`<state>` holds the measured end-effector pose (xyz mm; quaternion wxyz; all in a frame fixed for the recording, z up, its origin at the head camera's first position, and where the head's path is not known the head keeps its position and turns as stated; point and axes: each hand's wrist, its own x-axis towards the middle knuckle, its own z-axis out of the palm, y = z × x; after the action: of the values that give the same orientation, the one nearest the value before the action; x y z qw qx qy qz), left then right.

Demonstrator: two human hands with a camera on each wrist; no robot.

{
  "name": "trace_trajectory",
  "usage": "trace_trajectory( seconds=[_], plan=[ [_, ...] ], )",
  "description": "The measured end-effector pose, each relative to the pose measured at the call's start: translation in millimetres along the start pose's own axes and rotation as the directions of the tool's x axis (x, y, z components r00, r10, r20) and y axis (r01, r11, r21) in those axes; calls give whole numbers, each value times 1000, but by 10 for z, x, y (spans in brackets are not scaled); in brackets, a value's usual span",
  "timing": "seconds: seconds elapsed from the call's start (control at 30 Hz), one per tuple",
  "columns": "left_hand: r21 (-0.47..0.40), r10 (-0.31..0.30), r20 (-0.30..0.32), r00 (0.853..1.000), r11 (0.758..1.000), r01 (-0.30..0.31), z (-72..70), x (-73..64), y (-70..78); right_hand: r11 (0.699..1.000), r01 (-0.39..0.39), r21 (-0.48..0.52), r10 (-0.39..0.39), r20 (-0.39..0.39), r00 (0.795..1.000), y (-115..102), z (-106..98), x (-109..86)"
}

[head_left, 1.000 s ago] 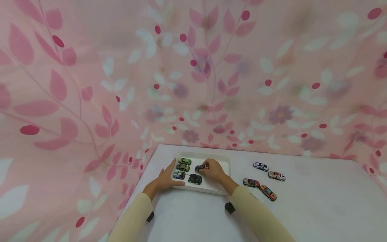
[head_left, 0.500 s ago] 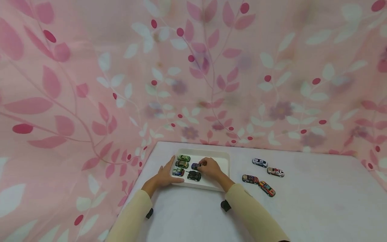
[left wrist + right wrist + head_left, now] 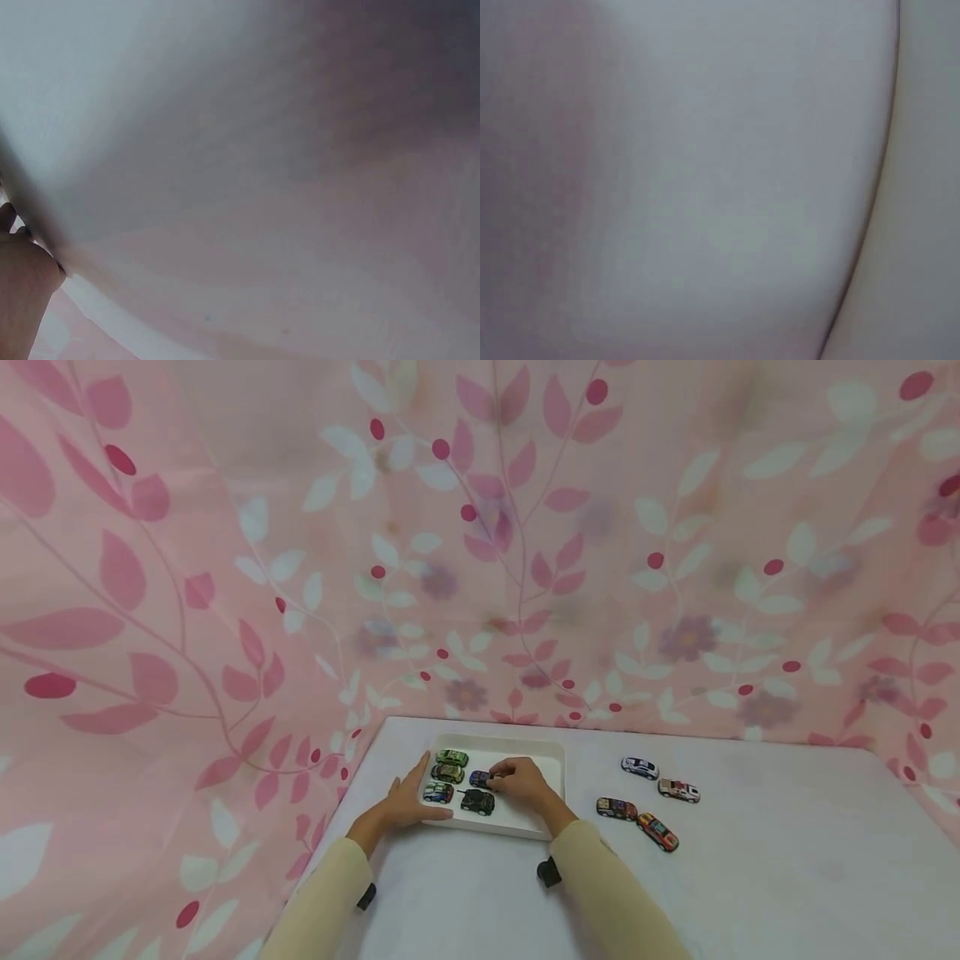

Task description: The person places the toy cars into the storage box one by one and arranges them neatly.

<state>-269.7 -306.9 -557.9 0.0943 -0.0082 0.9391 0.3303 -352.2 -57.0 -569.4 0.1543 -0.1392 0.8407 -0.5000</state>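
Note:
In the head view a white tray (image 3: 555,793) holds several toy cars. My right hand (image 3: 525,787) reaches over it and pinches the right end of a dark blue toy car (image 3: 480,779). Just below that car sits a black toy vehicle with a gun barrel (image 3: 477,802). Along the tray's left side stand a green car (image 3: 452,757), a green-brown car (image 3: 447,773) and a blue-and-white car (image 3: 438,792). My left hand (image 3: 401,803) rests against the tray's left front corner, thumb along the front rim, fingers extended up the left side. Both wrist views are mostly blurred.
Right of the tray on the white table (image 3: 787,860) lie a white car (image 3: 640,767), a white-and-red car (image 3: 678,790), a dark red car (image 3: 617,808) and an orange-red car (image 3: 657,832). A pink floral cloth (image 3: 600,610) rises behind the table.
My right hand has shifted slightly left in the tray with the dark blue car, bringing it nearer the left row. The left hand stays at the tray's corner.

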Motion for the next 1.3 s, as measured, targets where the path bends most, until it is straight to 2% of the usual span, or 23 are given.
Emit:
trace_trajectory(
  seconds=[0.2,0.3,0.57,0.73,0.97,1.17,1.3],
  plan=[
    [28,-31,-6,999,999,32,34,48,-42,1000,9,6,-9,-12,1000,15,18,2],
    [29,-25,1,1000,999,25,45,70,-48,1000,9,-3,-9,-30,1000,12,20,-7],
    [15,-30,20,999,999,30,70,-28,-39,1000,-17,-6,17,-4,1000,22,74,-102],
    [-1,-8,11,1000,1000,8,55,-12,9,999,-31,7,32,-18,999,-2,28,-88],
    [29,-32,32,999,999,31,61,-19,-54,998,-51,21,51,16,999,21,65,-98],
    [-14,4,-5,1000,1000,-4,26,16,-11,1000,-10,21,10,-12,1000,11,28,-30],
    [1,16,-8,1000,1000,-16,16,69,13,1000,-25,18,25,-4,1000,-10,-39,0]
  ],
)
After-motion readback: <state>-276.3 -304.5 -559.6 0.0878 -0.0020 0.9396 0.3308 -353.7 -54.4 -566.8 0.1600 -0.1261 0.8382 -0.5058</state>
